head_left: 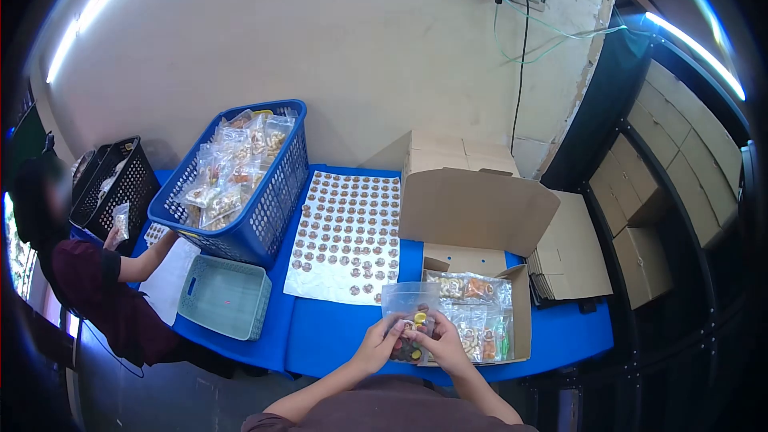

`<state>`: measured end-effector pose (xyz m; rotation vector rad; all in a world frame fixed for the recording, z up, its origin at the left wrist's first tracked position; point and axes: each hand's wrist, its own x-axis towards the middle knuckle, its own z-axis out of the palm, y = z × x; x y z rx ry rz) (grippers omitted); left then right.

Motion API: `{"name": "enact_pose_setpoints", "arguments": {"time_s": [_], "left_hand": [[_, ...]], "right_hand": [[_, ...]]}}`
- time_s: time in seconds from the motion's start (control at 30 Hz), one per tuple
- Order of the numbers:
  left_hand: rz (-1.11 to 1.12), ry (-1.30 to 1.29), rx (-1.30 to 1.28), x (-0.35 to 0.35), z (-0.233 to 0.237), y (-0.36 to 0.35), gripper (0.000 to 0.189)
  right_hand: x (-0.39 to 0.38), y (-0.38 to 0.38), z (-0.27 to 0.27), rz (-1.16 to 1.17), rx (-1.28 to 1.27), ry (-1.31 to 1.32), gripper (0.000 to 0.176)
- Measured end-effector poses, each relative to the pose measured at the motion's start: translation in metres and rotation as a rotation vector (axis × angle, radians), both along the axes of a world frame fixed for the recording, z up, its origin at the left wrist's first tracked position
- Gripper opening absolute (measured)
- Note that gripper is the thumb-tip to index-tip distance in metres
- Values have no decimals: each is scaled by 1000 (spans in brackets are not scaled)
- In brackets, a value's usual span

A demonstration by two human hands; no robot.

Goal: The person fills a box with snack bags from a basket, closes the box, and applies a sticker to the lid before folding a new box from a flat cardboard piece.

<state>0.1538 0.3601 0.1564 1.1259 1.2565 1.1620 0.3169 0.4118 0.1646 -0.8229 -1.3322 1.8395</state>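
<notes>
Plenty left, I'd say: blue basket (276, 192) piled with bags, sheet (348, 236) of round pieces full, carton (522, 316) only part filled. The clear bag (408, 298) of coloured bits sits just before the carton, pinched by left hand (376, 346) and right hand (442, 344).

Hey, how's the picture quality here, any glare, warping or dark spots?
Head view: heavy fisheye bends the wall and blackens the corners; both tube lights blow out; the stacked boxes at right sit dim; the left hand, right hand and clear bag are evenly lit.
</notes>
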Motion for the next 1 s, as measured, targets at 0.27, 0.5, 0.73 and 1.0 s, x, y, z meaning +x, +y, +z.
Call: {"name": "enact_pose_setpoints", "arguments": {"time_s": [0.27, 0.5, 0.73, 1.0], "left_hand": [[-26, 86, 75, 2, 12, 1, 40], [-176, 322, 267, 7, -7, 1, 56], [-90, 350, 298, 10, -7, 3, 60], [83, -86, 154, -22, -17, 23, 19]], "right_hand": [[-9, -1, 2, -87, -47, 31, 46], [-3, 6, -8, -314, -115, 90, 16], [12, 13, -17, -299, 116, 58, 9], [13, 10, -17, -87, 308, -159, 20]]}}
